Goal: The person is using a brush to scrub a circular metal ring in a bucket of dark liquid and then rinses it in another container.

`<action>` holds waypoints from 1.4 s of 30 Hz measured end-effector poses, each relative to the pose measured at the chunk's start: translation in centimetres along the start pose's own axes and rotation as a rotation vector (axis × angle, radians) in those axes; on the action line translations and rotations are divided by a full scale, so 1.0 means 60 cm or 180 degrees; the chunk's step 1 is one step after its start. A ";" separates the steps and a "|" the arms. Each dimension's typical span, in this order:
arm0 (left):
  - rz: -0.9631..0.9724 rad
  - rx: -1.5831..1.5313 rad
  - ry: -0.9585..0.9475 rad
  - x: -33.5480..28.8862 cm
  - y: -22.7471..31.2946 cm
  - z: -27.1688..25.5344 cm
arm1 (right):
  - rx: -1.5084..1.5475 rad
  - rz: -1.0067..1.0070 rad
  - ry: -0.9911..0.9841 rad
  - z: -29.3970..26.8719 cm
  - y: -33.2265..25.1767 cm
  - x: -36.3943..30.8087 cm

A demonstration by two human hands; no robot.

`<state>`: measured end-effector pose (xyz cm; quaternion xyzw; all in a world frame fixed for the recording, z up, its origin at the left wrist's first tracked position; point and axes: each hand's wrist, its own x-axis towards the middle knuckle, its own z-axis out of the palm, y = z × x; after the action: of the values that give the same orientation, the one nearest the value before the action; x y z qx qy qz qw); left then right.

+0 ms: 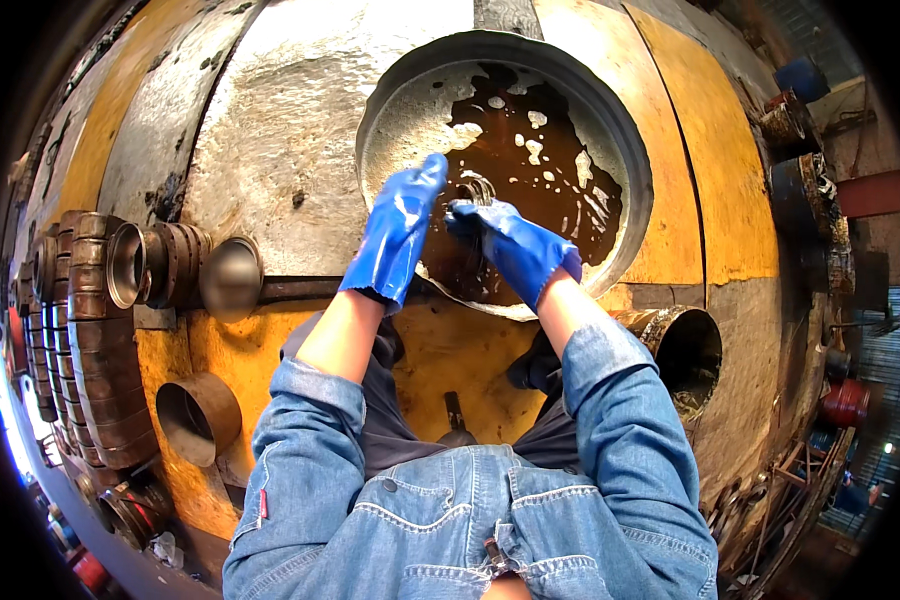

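A wide round metal basin holds dark brown liquid with patches of pale foam. Both my hands wear wet blue rubber gloves over the basin's near side. My right hand is closed around a small shiny metal part with rings, just above the liquid. Its lower portion is hidden by the glove. To the left, my left hand has its fingers stretched out and held together, pointing away from me above the foamy inner wall. Nothing shows in that hand, though its palm side is partly hidden.
At left lie stacked metal rings, a metal bowl-like piece and a short open cylinder. An open can lies near my right elbow. Worn grey and yellow boards surround the basin. Dirty drums stand at far right.
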<state>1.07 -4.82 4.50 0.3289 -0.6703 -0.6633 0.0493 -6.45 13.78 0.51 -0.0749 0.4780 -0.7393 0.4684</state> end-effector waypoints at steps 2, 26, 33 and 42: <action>0.0003 -0.0723 -0.0109 0.004 0.003 -0.022 | -0.0105 -0.0106 0.0120 0.028 -0.016 0.007; -0.0198 -0.1736 -0.0683 -0.036 0.044 -0.043 | -0.2837 0.0585 -0.0280 -0.043 -0.038 -0.025; -0.0159 -0.1870 -0.0606 -0.030 0.027 -0.053 | -0.1979 0.0601 0.0616 0.069 -0.073 -0.032; -0.0213 -0.1819 -0.0685 -0.023 0.026 -0.042 | -0.4806 -0.1359 -0.0504 0.007 -0.045 -0.015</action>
<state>2.80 -6.45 6.74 0.2515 -0.4468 -0.8573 0.0467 -7.39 14.49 3.13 -0.5153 0.7913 -0.2811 0.1713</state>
